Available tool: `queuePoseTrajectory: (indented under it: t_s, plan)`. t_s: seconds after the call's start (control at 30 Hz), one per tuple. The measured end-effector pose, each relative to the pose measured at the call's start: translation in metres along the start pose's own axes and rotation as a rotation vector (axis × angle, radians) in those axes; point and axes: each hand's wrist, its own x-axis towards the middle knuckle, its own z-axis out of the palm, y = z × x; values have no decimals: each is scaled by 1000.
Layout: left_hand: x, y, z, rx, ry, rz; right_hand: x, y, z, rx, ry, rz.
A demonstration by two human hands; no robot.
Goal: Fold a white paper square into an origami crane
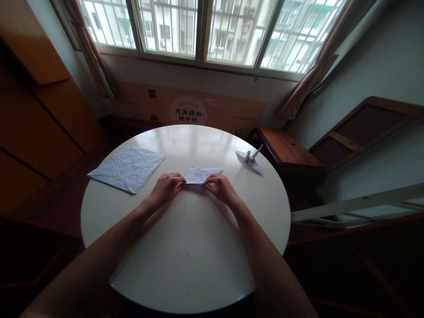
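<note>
A small folded piece of white paper (199,175) lies on the round white table (185,247), near its middle. My left hand (167,186) pinches the paper's left near corner with curled fingers. My right hand (219,185) pinches its right near edge the same way. Both hands rest on the tabletop, close together. A creased square sheet of white paper (127,168) lies flat to the left of my left hand. A finished paper crane (249,158) stands to the right, near the table's far right edge.
A wooden stool or side table (288,152) stands right of the table. A dark wooden cabinet (39,110) fills the left side. A barred window (205,31) with curtains spans the far wall, above a cardboard panel with printed characters (187,111).
</note>
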Motion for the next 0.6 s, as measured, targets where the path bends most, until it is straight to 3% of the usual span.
queuePoseTrajectory:
  t_s: [0.3,0.5,0.6]
  plan:
    - [0,3,-1,-13,5,10,1,-10,-3,139,47,-42]
    - [-1,8,8,-110,-42,139,0,-16,4,167,-41,-128]
    - [-2,13,9,-86,-53,141,0,-16,6,178,-70,-140]
